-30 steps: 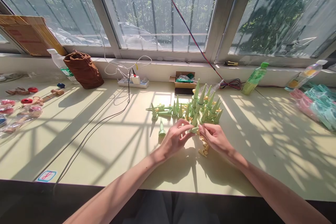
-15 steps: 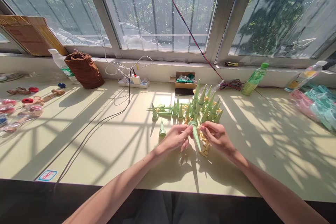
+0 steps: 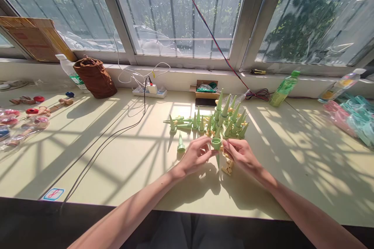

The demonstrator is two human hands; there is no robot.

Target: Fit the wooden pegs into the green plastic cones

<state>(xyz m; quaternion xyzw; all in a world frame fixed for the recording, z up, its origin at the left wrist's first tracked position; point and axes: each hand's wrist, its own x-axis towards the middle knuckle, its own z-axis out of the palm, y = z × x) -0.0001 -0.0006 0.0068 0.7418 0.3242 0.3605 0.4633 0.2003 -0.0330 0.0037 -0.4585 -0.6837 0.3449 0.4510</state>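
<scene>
Fingers of my left hand are closed around a green plastic cone, with its hollow round end tilted up to me and its point downward. My right hand is pinched beside the cone's rim; whatever its fingertips hold is too small to make out. Several small yellow plastic pieces lie on the table under the right hand. Beyond my hands stands a cluster of green cones with yellow bits among them. A single upright cone is left of my left hand.
On the table are an open cardboard box, a power strip with a black cable, a brown bag and a green bottle. Wooden toys lie left; turquoise plastic items lie right.
My left hand has turned the cone, so its hollow end now faces up toward me. The right hand stays close beside it, still pinched.
</scene>
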